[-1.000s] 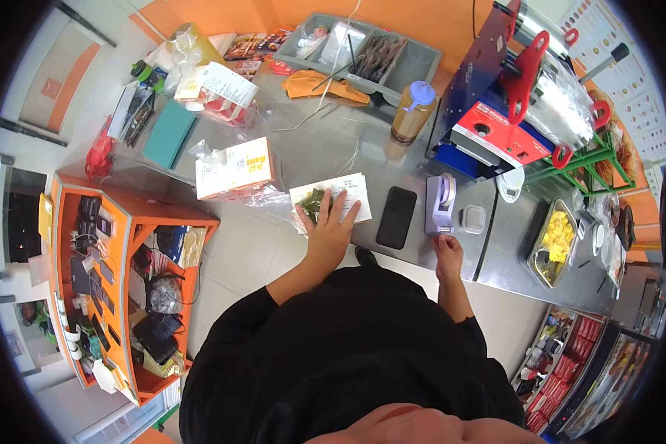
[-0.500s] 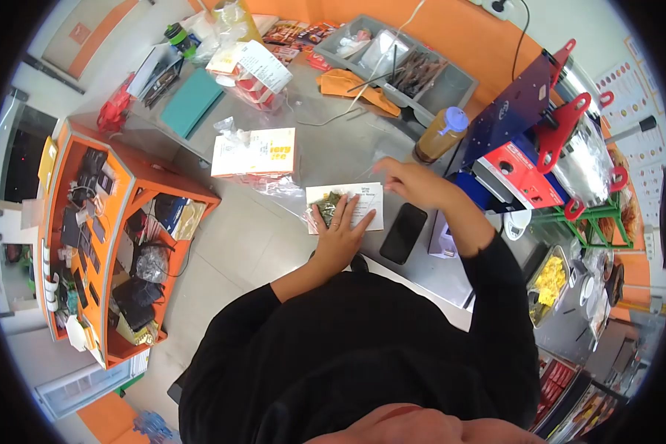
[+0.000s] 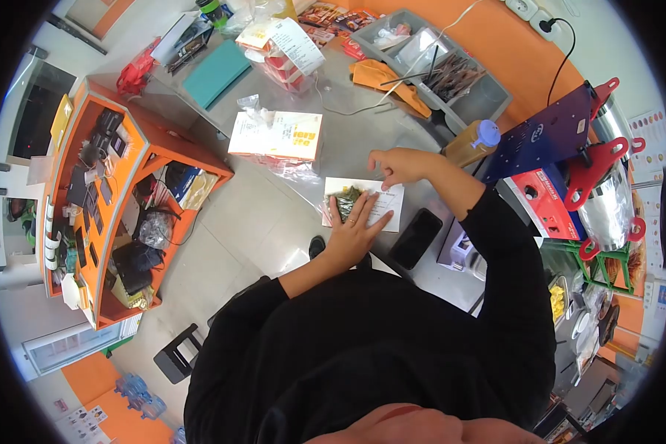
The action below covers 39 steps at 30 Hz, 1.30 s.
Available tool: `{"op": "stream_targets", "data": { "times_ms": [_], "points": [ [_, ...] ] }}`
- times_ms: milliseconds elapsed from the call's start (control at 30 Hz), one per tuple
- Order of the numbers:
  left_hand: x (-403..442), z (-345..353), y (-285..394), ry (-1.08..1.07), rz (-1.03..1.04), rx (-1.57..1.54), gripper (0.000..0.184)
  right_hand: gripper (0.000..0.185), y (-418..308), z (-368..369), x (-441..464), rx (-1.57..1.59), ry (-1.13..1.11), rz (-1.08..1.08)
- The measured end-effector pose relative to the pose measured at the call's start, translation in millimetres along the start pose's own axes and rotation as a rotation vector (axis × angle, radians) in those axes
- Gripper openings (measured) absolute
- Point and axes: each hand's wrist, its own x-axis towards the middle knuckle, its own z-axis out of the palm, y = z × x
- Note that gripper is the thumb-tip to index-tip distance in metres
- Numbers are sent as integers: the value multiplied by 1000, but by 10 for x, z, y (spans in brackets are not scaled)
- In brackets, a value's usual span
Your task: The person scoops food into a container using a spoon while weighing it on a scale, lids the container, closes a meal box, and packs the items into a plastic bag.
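Note:
My left hand (image 3: 352, 234) lies with fingers spread on a white printed slip (image 3: 393, 207) at the table's near edge. Under and between its fingertips is a small dark-green packet (image 3: 350, 198), its contents too small to name. My right hand (image 3: 401, 166) hovers just beyond the slip's far edge, fingers loosely bent and apart, with nothing visible in them. Beside the slip, to the right, a black phone (image 3: 416, 238) rests on the metal table. Left of my hands stands a bagged white-and-orange box (image 3: 275, 136) with a receipt on top.
A second bagged stack of boxes (image 3: 287, 65) and a teal folder (image 3: 216, 74) lie farther back. Beyond my right hand are a blue-lidded bottle (image 3: 472, 143) and a grey divided tray (image 3: 488, 95). A red-and-blue box (image 3: 539, 198) stands right; an orange shelf (image 3: 137, 177) stands left.
The view has shifted, so the scene sits farther right. My left hand stays on the slip and packet. My right hand's fingers look more bent, still near the slip's far edge.

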Motion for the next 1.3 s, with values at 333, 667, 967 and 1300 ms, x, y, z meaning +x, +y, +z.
{"op": "stream_targets", "data": {
  "times_ms": [333, 667, 967, 1300],
  "points": [
    [6, -8, 13, 0, 27, -25, 58, 37, 731, 232, -133, 658, -138, 610],
    [38, -45, -115, -51, 114, -215, 62, 42, -525, 1161, -2955, 356, 678, 895],
    [130, -180, -344, -41, 340, -356, 63, 88, 7, 2701, -2747, -33, 1165, 1336],
    [-301, -379, -782, 480, -1, -460, 53, 76, -1261, 1210, -1752, 0, 1142, 413]
  ]
}}
